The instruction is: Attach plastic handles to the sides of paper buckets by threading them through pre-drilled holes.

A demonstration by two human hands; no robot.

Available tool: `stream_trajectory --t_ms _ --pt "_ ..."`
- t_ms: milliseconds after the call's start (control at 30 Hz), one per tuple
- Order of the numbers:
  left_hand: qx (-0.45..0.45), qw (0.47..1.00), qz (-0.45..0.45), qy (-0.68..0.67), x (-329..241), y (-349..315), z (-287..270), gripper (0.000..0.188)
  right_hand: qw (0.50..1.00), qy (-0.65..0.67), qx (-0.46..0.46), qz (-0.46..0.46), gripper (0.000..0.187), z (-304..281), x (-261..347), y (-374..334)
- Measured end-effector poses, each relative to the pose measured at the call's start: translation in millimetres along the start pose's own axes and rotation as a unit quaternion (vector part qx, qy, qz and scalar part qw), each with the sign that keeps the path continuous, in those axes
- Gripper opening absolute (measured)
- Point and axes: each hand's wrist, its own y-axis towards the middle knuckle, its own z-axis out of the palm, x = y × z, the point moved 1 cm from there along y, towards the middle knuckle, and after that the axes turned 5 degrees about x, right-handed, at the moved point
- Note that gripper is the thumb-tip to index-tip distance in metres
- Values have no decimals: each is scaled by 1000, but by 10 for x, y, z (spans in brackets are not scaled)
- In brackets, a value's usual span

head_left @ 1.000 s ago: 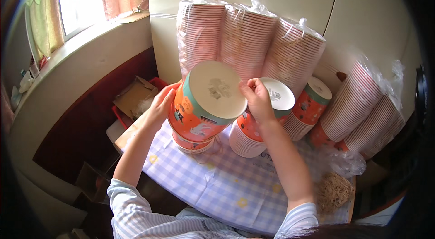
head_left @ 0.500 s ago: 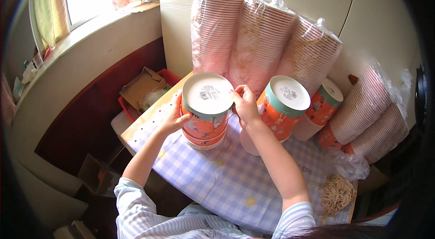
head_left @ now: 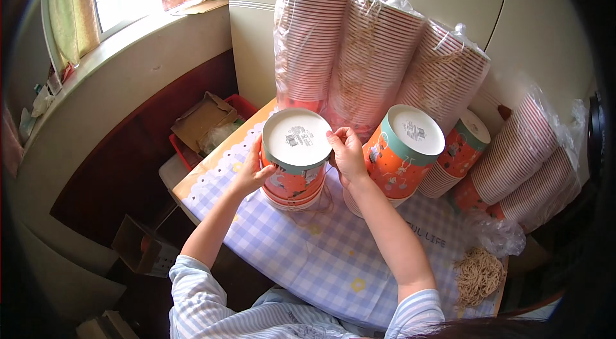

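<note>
An upside-down orange paper bucket (head_left: 297, 180) with a green band and white base stands at the top of a short nested stack on the table. My left hand (head_left: 252, 172) is wrapped round its left side, thumb at the front. At the base's right edge, my right hand (head_left: 347, 154) is closed in a pinch, its thumb touching the rim; what its fingers hold is hidden. Thin string shows beside the stack, below that hand. Just right of my right hand stands another upturned paper bucket (head_left: 401, 165), tilted on its own stack, with a smaller one (head_left: 463, 149) behind.
Tall bagged bucket stacks (head_left: 375, 56) line the wall, and more bagged stacks (head_left: 513, 153) lean at the right. A bundle of beige string (head_left: 479, 277) lies on the checked tablecloth (head_left: 308, 275). Left of the table are a red crate (head_left: 240, 108) and a cardboard box (head_left: 144, 246).
Both hands stay at the same bucket, with little change of grip. The view has shifted slightly.
</note>
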Motion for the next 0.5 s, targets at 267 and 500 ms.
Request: stream_trajectory --t_ms 267,500 --pt "7 999 -41 -31 83 -76 45 97 1000 -31 2 5 15 -85 -146 21" --pt "-18 1000 -25 -8 103 -106 69 96 999 -45 -4 -9 14 -72 -204 29"
